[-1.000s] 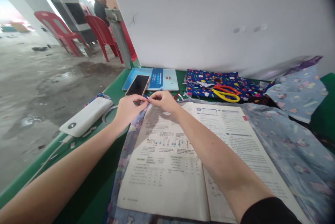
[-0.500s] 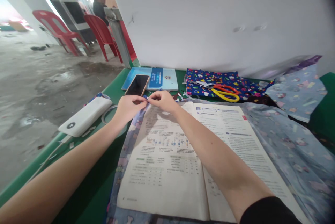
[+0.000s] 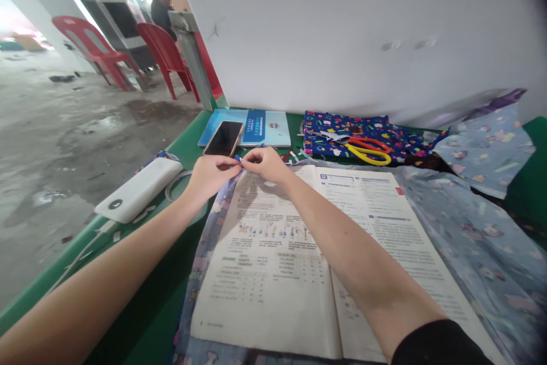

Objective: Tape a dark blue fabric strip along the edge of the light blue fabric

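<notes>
An open printed book (image 3: 265, 296) lies on a pale blue patterned cloth (image 3: 482, 257) whose edge shows along the book's left side. At the book's far left corner, my left hand (image 3: 213, 176) is closed in a pinch on the cloth's edge. My right hand (image 3: 265, 164) pinches the same edge right beside it, thumb and fingertip together. A small dark blue bit shows between the two sets of fingertips; its detail is too small to tell. Just beyond the hands lies a phone (image 3: 224, 138), partly on a blue booklet (image 3: 269, 128).
Yellow-and-red-handled scissors (image 3: 367, 151) rest on folded dark blue printed fabric (image 3: 329, 120) by the white wall. A white power bank (image 3: 141, 189) with a cable lies on the green table (image 3: 141, 302) at left. Red chairs (image 3: 92, 49) and a seated person (image 3: 161, 9) are farther off.
</notes>
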Demonstrator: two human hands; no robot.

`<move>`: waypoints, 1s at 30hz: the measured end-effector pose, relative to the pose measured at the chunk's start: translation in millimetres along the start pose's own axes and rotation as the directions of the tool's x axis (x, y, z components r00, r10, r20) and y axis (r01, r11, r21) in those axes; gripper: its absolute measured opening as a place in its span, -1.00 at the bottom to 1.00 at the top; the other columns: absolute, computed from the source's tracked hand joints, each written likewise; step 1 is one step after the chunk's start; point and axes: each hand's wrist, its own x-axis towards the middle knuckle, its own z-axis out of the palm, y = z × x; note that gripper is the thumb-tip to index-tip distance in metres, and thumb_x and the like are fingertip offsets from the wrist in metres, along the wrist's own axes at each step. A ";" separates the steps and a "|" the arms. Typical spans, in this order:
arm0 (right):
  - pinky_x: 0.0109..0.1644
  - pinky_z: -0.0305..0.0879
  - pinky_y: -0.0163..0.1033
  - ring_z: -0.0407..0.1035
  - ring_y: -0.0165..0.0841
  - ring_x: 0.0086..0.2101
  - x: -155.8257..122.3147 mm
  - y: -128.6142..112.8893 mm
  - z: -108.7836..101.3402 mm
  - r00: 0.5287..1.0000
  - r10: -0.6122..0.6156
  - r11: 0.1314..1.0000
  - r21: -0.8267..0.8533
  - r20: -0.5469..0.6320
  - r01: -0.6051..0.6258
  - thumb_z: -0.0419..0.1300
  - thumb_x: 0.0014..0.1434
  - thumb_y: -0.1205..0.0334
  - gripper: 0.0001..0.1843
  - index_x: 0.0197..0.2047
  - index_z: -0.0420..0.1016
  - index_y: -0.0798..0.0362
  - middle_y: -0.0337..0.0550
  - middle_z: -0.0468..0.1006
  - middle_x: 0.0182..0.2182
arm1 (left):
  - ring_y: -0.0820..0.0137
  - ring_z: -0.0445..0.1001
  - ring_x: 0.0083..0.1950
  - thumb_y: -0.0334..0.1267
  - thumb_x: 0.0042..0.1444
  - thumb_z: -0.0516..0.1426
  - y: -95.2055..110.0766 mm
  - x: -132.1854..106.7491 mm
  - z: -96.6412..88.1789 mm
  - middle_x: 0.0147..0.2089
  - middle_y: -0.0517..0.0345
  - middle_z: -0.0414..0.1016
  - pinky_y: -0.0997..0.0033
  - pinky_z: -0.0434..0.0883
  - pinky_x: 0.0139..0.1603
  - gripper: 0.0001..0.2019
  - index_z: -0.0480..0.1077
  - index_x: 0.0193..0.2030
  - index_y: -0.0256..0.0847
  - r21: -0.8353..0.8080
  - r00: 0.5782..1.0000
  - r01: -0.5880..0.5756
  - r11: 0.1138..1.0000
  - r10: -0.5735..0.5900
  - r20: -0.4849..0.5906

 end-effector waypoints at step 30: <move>-0.27 0.24 -0.32 0.33 -0.45 -0.40 -0.8 -1.7 -1.2 1.000 -0.015 0.998 0.058 0.016 0.014 0.20 0.09 0.12 -0.77 -0.32 0.53 0.13 -0.19 0.53 -0.41 | 0.27 0.51 -0.25 -0.01 0.03 0.21 -6.4 6.5 -3.9 -0.27 0.05 0.58 0.37 0.36 -0.24 -0.63 0.51 -0.16 -0.26 -0.197 0.993 0.028 0.980 -0.004 0.119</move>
